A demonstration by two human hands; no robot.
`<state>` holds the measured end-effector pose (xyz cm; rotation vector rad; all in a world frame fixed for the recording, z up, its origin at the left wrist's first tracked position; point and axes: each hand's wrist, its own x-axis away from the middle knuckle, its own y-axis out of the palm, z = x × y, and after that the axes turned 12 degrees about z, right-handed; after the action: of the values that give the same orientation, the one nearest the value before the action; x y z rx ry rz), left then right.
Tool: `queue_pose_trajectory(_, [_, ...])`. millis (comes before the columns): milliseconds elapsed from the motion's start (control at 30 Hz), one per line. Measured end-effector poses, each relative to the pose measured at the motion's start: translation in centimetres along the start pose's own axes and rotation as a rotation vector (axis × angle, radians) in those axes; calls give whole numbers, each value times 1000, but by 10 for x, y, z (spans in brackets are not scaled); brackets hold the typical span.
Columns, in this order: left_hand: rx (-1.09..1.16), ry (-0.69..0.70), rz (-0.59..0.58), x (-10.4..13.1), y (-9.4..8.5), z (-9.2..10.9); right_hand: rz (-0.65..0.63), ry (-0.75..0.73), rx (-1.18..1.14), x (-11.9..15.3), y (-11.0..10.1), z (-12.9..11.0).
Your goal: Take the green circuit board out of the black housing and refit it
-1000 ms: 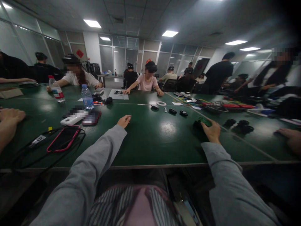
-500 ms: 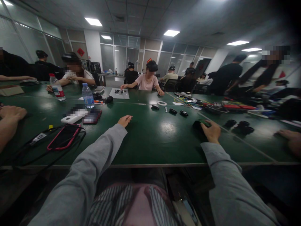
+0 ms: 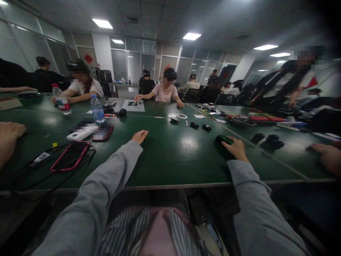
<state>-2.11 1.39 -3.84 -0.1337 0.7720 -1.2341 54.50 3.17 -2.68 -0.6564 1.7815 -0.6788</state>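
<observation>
My left hand [image 3: 140, 136] rests on the green table [image 3: 170, 163], its fingers loosely stretched out to the right with nothing in them. Over on the right, my right hand [image 3: 238, 148] grips a small black box-like object [image 3: 222, 139] between thumb and fingers. Its exact kind is too dark to make out, and the hand covers part of it. Beyond my hands lie small dark rounded objects [image 3: 194, 124], a small pale wrench-like piece [image 3: 187, 123] and a white ring [image 3: 182, 116].
At left are a pink-edged phone [image 3: 70, 156] with a black strap, a white device [image 3: 79, 134], a blue-capped water bottle [image 3: 97, 109] and a red-capped bottle [image 3: 62, 100]. Cables and tools [image 3: 239, 120] lie at the right, near black round items [image 3: 272, 141]. Other people's hands rest at both sides.
The black object in my right hand has turned so that more of its upper face shows. My left hand has hardly moved. At the far left, a neighbour's hand has shifted.
</observation>
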Motion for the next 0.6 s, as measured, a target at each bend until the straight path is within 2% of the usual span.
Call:
queue_pose_trajectory(67, [6,-2,2,1,-1,1,-54,105,16,0,2,-1])
queue_pose_trajectory(133, [15,-2,6,2,-2,3,-42,161,31,3,2,-11])
queue_pose_trajectory(233, [46,-16,13,1,-2,3,10,132,36,10,3,-45])
queue_pose_trajectory(333, [105,-46,7,-3,2,2,-39,2,-24,21,9,-100])
queue_pose_trajectory(433, [178,-88,4,-7,7,-2,-76,-193,-182,39,21,-168])
queue_pose_trajectory(600, [239,-163,83,-13,10,-9,-134,-465,-467,89,30,-285])
